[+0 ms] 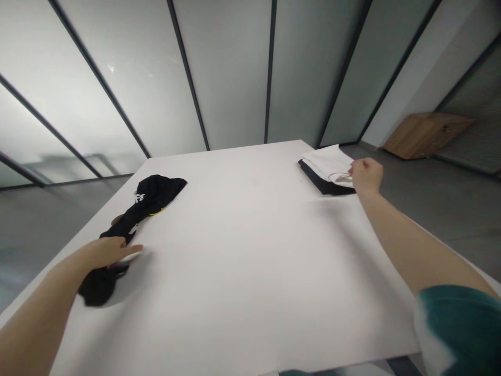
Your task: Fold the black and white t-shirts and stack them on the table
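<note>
Black caps lie in a row along the left side of the white table (242, 235); the farthest cap (156, 192) bears white lettering. My left hand (109, 253) is closed over the nearest black cap (97, 287), which is blurred, and something pale shows under its fingers. At the far right, a white cloth bag (326, 161) with thin cords rests on a black folded cloth (319, 183). My right hand (367, 175) is closed at the bag's right edge, pinching it by the cords.
Frosted glass panels (235, 73) with dark frames stand behind the table. A wooden cabinet (426, 134) is on the grey floor at the far right. Part of a small brown round thing (116, 220) shows beside the caps.
</note>
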`<state>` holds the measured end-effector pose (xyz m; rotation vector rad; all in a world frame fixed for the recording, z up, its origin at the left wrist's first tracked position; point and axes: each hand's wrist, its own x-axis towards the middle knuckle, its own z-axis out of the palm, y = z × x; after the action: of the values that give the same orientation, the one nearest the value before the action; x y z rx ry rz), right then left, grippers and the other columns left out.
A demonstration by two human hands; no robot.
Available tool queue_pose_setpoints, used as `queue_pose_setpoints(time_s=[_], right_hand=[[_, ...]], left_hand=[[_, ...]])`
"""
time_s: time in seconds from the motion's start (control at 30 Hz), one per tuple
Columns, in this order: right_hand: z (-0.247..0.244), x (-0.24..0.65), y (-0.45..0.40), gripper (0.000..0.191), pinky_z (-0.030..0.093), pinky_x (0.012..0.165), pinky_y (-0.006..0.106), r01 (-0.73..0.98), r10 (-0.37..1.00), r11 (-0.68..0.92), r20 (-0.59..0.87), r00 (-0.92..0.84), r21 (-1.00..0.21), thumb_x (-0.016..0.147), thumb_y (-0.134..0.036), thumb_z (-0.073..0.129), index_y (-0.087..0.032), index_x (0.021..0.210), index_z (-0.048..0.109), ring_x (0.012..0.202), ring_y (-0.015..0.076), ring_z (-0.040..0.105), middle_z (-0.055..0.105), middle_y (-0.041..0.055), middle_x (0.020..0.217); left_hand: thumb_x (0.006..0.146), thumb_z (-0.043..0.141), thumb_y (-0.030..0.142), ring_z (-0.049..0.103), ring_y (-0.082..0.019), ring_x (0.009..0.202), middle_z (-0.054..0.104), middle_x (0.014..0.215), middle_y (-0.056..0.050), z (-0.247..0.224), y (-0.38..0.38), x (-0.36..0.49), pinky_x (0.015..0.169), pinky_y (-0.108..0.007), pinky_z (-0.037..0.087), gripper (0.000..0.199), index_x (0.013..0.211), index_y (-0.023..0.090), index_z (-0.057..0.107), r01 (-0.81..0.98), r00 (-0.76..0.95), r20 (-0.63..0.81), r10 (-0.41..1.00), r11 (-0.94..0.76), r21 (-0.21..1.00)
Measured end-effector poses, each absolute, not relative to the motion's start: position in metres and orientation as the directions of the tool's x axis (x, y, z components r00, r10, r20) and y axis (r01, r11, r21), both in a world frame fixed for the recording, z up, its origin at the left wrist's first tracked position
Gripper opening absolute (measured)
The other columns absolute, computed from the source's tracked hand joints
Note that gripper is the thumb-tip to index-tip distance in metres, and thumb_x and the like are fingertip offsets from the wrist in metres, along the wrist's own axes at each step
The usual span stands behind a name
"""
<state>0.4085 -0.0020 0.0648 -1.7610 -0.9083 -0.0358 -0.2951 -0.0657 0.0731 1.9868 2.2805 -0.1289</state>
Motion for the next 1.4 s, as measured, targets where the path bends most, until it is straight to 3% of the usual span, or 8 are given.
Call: queue_pose_setpoints(time_s=[0.1,0.2,0.37,0.5,0.77,1.07,1.23,1.4], right_hand=[[0.056,0.414,-0.003,0.032,0.044,0.095,0.043,0.841,0.759,-0.290,0.426,0.493,-0.457,0.081,-0.030,0.063,-0.014,0.107,0.069,0.108,0.0288,0.058,0.066,0.0183,0.117],[0.050,0.412,0.001,0.042,0.040,0.099,0.052,0.874,0.813,-0.393,0.337,0.475,-0.285,0.082,-0.039,0.063,-0.017,0.118,0.067,0.121,0.0365,0.053,0.060,0.0188,0.131],[0.068,0.400,0.024,0.020,0.040,0.096,0.053,0.752,0.624,-0.513,0.422,0.658,-0.414,0.089,-0.019,0.051,-0.014,0.091,0.070,0.103,0.0307,0.063,0.071,0.0183,0.101],[0.080,0.361,0.039,0.014,0.047,0.086,0.039,0.708,0.603,-0.159,0.500,0.622,-0.688,0.084,-0.012,0.055,-0.017,0.074,0.063,0.088,0.0217,0.064,0.069,0.0078,0.080],[0.065,0.256,-0.002,0.023,0.052,0.085,0.035,0.031,0.965,0.180,0.170,-0.200,-0.983,0.073,-0.037,0.078,-0.017,0.082,0.072,0.081,0.0192,0.068,0.073,0.0051,0.079],[0.001,0.236,0.020,0.018,0.051,0.081,0.035,0.265,0.934,0.252,0.305,0.186,-0.931,0.078,-0.037,0.060,-0.020,0.075,0.067,0.074,0.0181,0.063,0.069,0.0021,0.071],[-0.026,0.232,0.013,0.029,0.048,0.092,0.040,0.397,0.930,0.297,0.357,0.086,-0.869,0.081,-0.044,0.055,-0.022,0.093,0.069,0.093,0.0227,0.064,0.072,0.0070,0.098],[-0.023,0.223,0.003,0.049,0.037,0.109,0.044,0.448,0.862,0.496,0.484,-0.151,-0.744,0.072,-0.043,0.071,-0.024,0.117,0.067,0.126,0.0291,0.052,0.061,0.0102,0.136]], left_hand=[[0.072,0.056,0.067,0.069,-0.035,0.081,0.073,0.083,-0.013,0.090,-0.054,-0.264,0.077,-0.044,0.050,0.057,0.097,0.018,0.070,0.982,-0.080,-0.196,0.977,0.043,-0.182],[0.083,0.044,0.064,0.069,-0.034,0.097,0.074,0.103,-0.014,0.094,-0.050,-0.199,0.087,-0.043,0.049,0.070,0.133,0.017,0.057,0.976,0.193,-0.109,0.975,-0.202,-0.077],[0.082,0.056,0.058,0.069,-0.028,0.100,0.075,0.105,-0.009,0.066,-0.035,-0.091,0.090,-0.035,0.048,0.055,0.123,0.024,0.065,0.842,0.519,-0.055,0.853,-0.499,0.205],[0.083,0.058,0.051,0.067,-0.027,0.106,0.068,0.124,-0.011,0.032,-0.011,-0.035,0.095,-0.035,0.048,0.054,0.129,0.024,0.061,0.692,0.596,0.138,0.791,-0.593,0.411],[0.070,0.077,0.050,0.032,-0.036,0.144,0.038,0.153,-0.023,-0.016,0.011,-0.001,0.119,-0.048,0.025,0.096,0.147,0.010,0.037,0.594,0.275,0.383,0.882,-0.469,0.654],[0.071,0.076,0.037,0.054,-0.029,0.125,0.056,0.131,-0.014,-0.015,0.020,-0.017,0.110,-0.042,0.039,0.046,0.111,0.017,0.065,0.480,-0.010,0.401,0.916,-0.347,0.806],[0.083,0.058,0.063,0.064,-0.031,0.110,0.070,0.106,-0.016,-0.015,0.026,-0.018,0.094,-0.041,0.050,0.050,0.095,0.015,0.067,0.183,-0.316,0.132,0.940,-0.076,0.980],[0.083,0.051,0.073,0.064,-0.032,0.113,0.071,0.115,-0.015,-0.017,0.033,-0.017,0.088,-0.041,0.055,0.062,0.106,0.018,0.067,-0.169,-0.137,-0.097,0.986,0.073,0.983]])
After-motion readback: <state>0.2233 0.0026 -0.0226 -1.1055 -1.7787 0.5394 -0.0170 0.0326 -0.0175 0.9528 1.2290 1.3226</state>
